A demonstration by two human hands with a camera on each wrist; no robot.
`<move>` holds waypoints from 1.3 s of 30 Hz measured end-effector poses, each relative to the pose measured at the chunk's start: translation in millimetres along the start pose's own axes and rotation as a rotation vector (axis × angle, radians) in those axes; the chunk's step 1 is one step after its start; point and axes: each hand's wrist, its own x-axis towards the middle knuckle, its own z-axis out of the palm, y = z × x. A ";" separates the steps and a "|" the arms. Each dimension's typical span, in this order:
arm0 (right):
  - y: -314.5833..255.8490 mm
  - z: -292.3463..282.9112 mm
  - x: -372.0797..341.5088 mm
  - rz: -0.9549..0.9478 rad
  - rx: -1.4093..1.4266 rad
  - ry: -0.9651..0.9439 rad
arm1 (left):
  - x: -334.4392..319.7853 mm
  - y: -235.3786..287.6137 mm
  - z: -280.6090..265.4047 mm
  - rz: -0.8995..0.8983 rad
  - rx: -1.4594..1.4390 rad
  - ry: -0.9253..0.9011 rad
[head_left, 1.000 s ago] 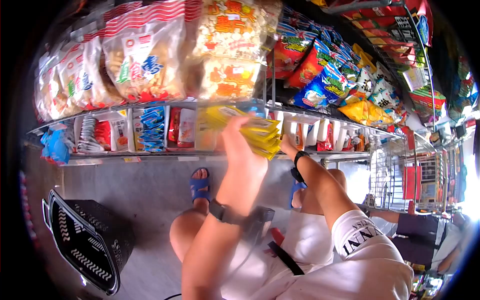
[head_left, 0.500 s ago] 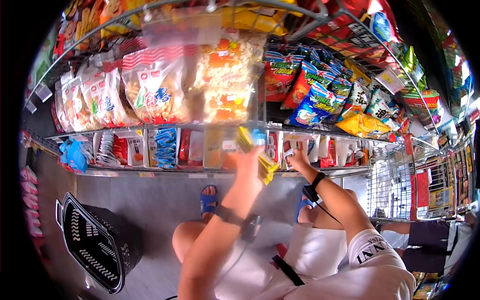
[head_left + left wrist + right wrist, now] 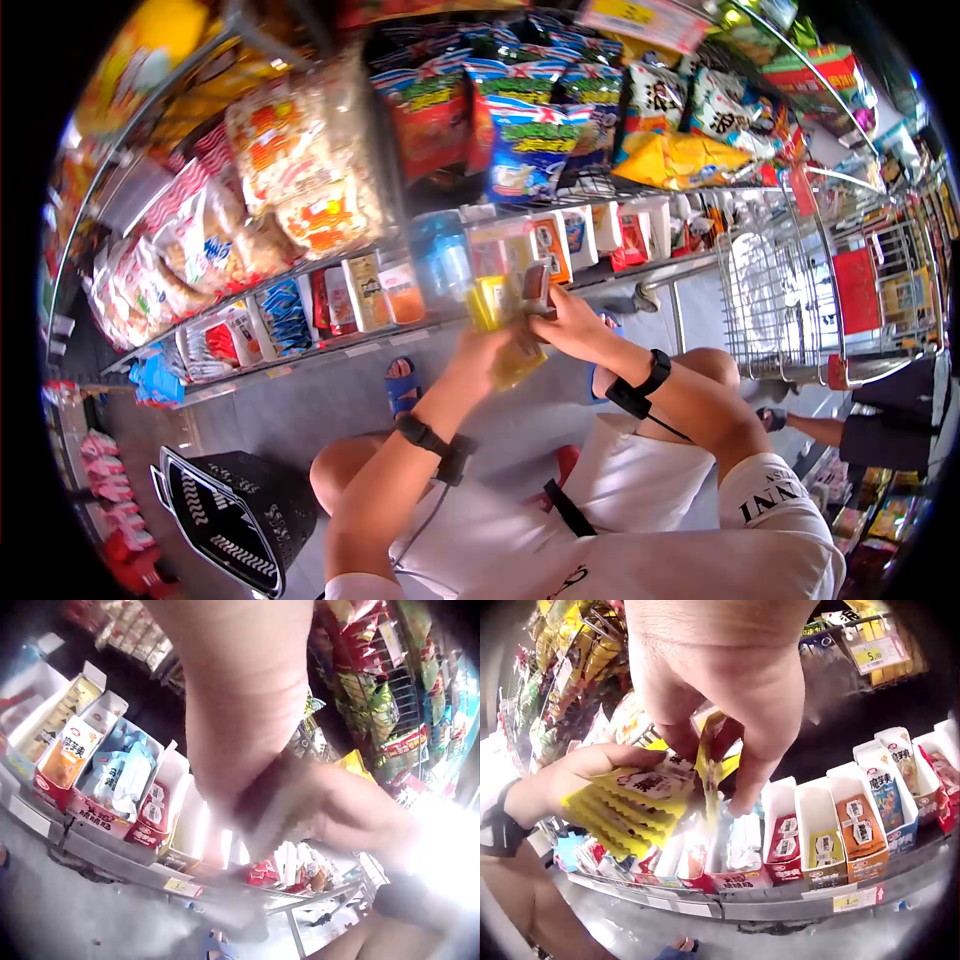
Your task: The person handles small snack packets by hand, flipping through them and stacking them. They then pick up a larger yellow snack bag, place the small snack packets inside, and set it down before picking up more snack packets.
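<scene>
1. The stack of yellow packets (image 3: pixel 626 821) is in front of the shelf cartons, near the centre of the head view; blur and fingers hide parts of it. There its long axis runs roughly eleven to five o'clock.
2. The single packet (image 3: pixel 707 769) nearly meets the stack, turned edge-on in the right wrist view, long axis about twelve to six; its print is unreadable.
3. The left hand (image 3: pixel 585 769) grips the stack, thumb on top, forearm from seven o'clock in the head view.
4. The right hand (image 3: pixel 724 682) pinches the single packet, forearm from four o'clock; the left wrist view smears both hands.
5. Open cartons (image 3: pixel 772 847) line the shelf (image 3: pixel 780 909).
6. A black basket (image 3: pixel 285 490) stands at eight o'clock.
</scene>
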 end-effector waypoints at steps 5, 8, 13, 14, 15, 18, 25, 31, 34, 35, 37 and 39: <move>-24.8 -23.3 -11.9 0.167 0.042 -0.152 | -4.1 9.8 28.5 -0.068 -0.112 -0.074; -6.5 -13.0 -11.9 0.062 0.086 -0.086 | 3.1 12.8 23.9 -0.035 0.027 -0.042; -13.8 -22.0 -7.0 0.037 0.035 -0.045 | 6.6 23.1 39.7 -0.080 -0.067 -0.143; -16.5 -24.0 -6.0 0.001 0.072 -0.035 | 5.4 26.3 43.0 -0.089 -0.066 -0.120; -17.3 -25.6 -4.9 -0.038 0.109 -0.026 | 4.6 28.9 45.9 -0.096 -0.065 -0.095; -17.2 -29.3 1.1 0.054 0.195 -0.088 | 12.4 25.6 35.3 -0.101 -0.109 -0.114; -3.6 -22.6 9.2 -0.073 0.168 0.319 | 7.9 29.5 45.4 -0.024 -0.116 -0.144; -9.2 -37.9 12.3 0.186 0.585 0.032 | 5.2 31.8 42.3 0.052 -0.045 -0.125; -13.1 -39.6 13.0 0.290 0.781 0.018 | -0.7 45.4 43.4 -0.048 -0.255 -0.206; -13.5 -38.9 13.2 0.288 0.778 0.014 | 0.6 46.0 38.7 -0.044 -0.257 -0.206; -11.8 -36.7 13.0 0.251 0.817 0.055 | -1.1 51.3 37.8 0.081 -0.147 -0.285; -9.9 -34.4 15.2 0.258 0.837 0.064 | -5.2 51.5 39.1 0.028 -0.221 -0.239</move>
